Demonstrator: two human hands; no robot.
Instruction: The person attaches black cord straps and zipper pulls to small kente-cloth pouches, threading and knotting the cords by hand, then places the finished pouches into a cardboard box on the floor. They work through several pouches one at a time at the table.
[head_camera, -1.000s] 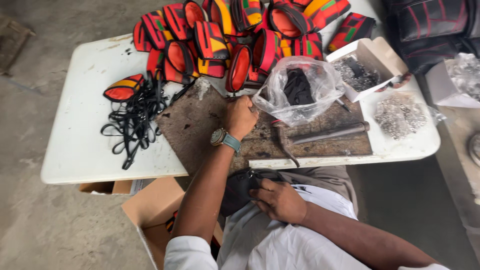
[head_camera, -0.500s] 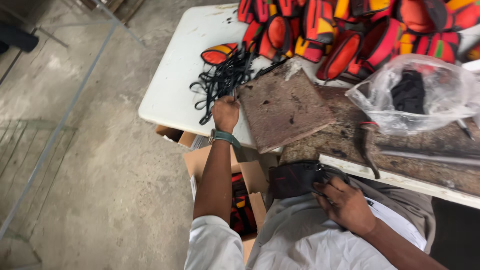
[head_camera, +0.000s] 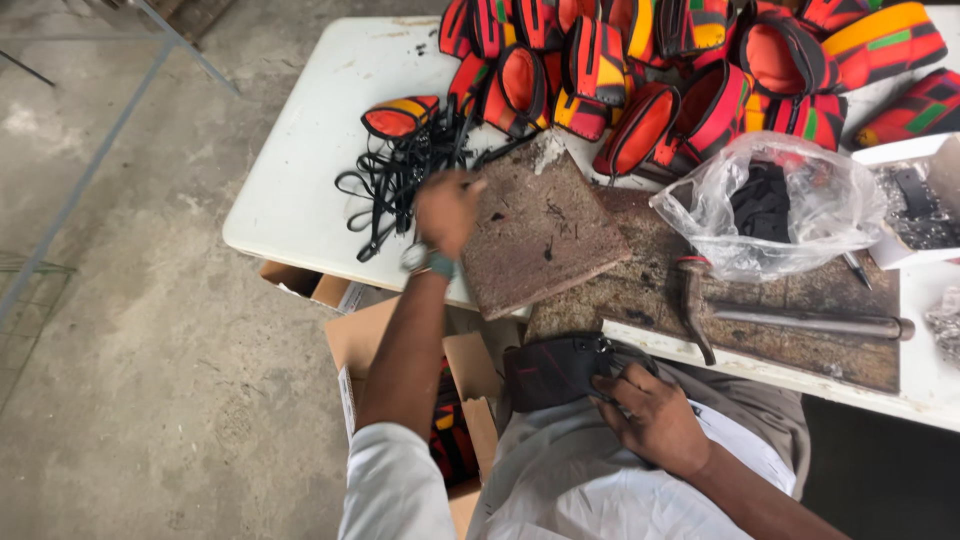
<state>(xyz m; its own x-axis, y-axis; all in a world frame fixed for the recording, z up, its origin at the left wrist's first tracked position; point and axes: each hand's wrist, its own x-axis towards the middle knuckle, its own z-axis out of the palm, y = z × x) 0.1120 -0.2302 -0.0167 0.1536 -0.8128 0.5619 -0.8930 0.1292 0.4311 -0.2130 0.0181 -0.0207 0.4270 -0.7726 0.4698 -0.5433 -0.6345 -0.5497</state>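
The left hand (head_camera: 445, 208) was extended over the near edge of the white plastic folding table (head_camera: 300, 190), blurred by motion, its fingers drawn together at the edge of a tangle of thin black straps (head_camera: 395, 180); whether it actually gripped a strap could not be told. A wristwatch with a pale face (head_camera: 420, 260) sat on that wrist. The straps lay just to the left of the hand, touching a small red, yellow and black fabric pouch (head_camera: 398, 116). Immediately to the right of the hand lay a square, worn brown board (head_camera: 545, 235), resting partly on a longer stained wooden slab (head_camera: 790, 320). The right hand (head_camera: 655, 420) was well apart from the straps, down in the lap, fingers curled onto a black and dark red fabric pouch (head_camera: 555, 370) and holding it there. A heap of similar bright pouches (head_camera: 680, 80) covered the far side of the table, beside a clear plastic bag with black contents (head_camera: 775, 205).
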